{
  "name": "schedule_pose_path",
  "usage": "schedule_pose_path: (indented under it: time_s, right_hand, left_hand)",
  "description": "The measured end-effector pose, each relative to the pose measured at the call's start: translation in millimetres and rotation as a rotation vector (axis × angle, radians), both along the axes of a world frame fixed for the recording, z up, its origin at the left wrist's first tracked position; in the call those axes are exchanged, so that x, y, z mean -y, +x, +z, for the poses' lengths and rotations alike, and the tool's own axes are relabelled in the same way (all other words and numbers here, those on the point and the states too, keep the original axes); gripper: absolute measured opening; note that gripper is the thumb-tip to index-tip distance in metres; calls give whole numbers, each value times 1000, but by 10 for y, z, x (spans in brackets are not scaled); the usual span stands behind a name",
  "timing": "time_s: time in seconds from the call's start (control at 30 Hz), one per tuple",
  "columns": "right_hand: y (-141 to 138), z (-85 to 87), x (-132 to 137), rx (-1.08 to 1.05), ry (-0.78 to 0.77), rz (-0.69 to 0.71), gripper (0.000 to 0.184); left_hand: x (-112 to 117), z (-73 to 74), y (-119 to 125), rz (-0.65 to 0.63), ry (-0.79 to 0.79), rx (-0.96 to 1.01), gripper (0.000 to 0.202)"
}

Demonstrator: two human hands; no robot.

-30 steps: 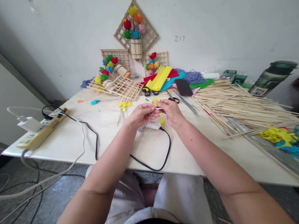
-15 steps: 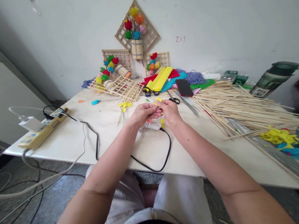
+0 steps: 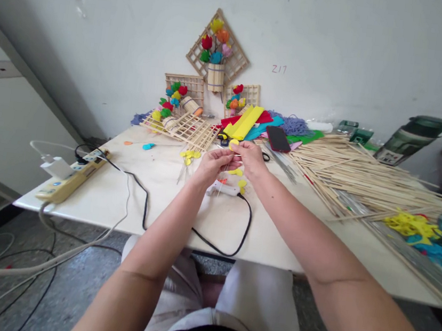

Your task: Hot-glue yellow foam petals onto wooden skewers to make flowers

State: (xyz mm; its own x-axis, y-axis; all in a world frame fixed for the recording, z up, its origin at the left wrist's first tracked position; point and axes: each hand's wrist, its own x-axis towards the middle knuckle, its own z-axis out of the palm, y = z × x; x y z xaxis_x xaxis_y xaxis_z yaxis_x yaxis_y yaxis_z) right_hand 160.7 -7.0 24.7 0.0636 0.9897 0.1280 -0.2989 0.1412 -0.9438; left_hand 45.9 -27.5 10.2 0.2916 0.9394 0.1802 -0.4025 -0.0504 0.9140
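Observation:
Over the middle of the table my left hand (image 3: 217, 166) is closed, with thin wires hanging below its fingers. My right hand (image 3: 249, 157) meets it fingertip to fingertip and pinches a round yellow paper petal (image 3: 234, 144). Just beneath both hands lies a white glue gun (image 3: 226, 189) with a black cord, partly hidden by them. Yellow pieces (image 3: 241, 185) rest beside the gun. To the left of my left hand, several yellow petals on wires (image 3: 190, 155) lie on the tabletop.
Finished flower baskets on stick lattices (image 3: 216, 76) stand against the wall. Folded crepe paper (image 3: 244, 123), a phone (image 3: 277, 139) and scissors (image 3: 265, 156) lie behind my hands. Wooden sticks (image 3: 358, 166) spread to the right, near a bottle (image 3: 411, 139). A power strip (image 3: 72, 179) sits left.
The view has shifted, so the scene sits further right. My hands stay together and have lifted slightly off the glue gun, which shows more now. The yellow petal remains at the right fingertips.

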Motion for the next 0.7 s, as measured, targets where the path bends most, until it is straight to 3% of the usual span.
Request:
schedule_pose_path:
  time_s: [0.3, 0.7]
  right_hand:
    - [-10, -61, -19, 11, 17, -33, 23]
    - [208, -57, -21, -37, -45, 13, 21]
  left_hand:
    - [-64, 34, -23, 40, -62, -92, 19]
    - [-134, 17, 85, -64, -76, -124, 20]
